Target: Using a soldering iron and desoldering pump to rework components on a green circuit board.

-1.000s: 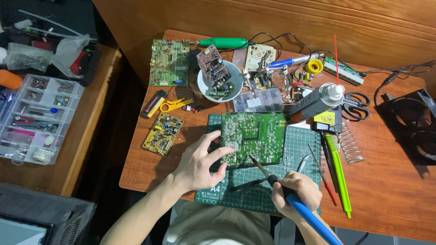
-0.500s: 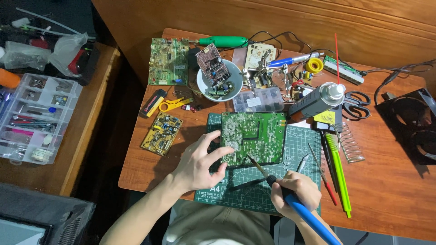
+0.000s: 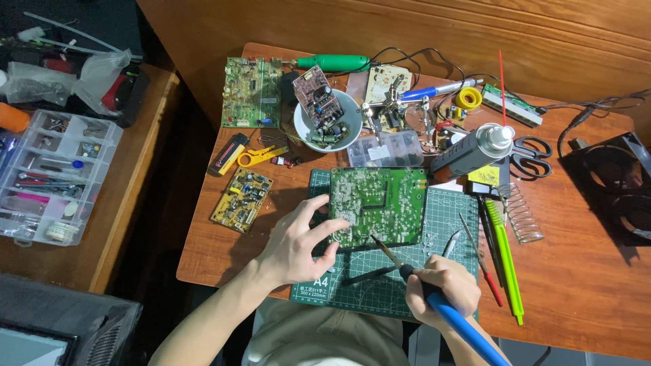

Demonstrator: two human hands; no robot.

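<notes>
1. The left hand [image 3: 298,238] lies with spread fingers on the left edge of the green circuit board [image 3: 380,205], pressing it down, not closing around it. If this pressure gets loose, the board can slide on the cutting mat [image 3: 447,210] and the tip will miss its joint.
2. The board rests on the mat near the table centre, at 12 o'clock from the person.
3. The right hand [image 3: 441,285] is closed around the blue soldering iron [image 3: 434,298]; its tip touches the board's lower edge. I judge the hot tip is near the left fingertips, at 9 o'clock from it, so a slip can burn them.
4. The spray can [image 3: 471,150] lies at 1 o'clock from the board, close to the hot work.
5. Count, left to right: one clear parts organizer [image 3: 51,176], two loose boards (one green [image 3: 251,91], one yellow [image 3: 241,198]), one white bowl [image 3: 332,125], one pair of scissors [image 3: 529,157].
</notes>
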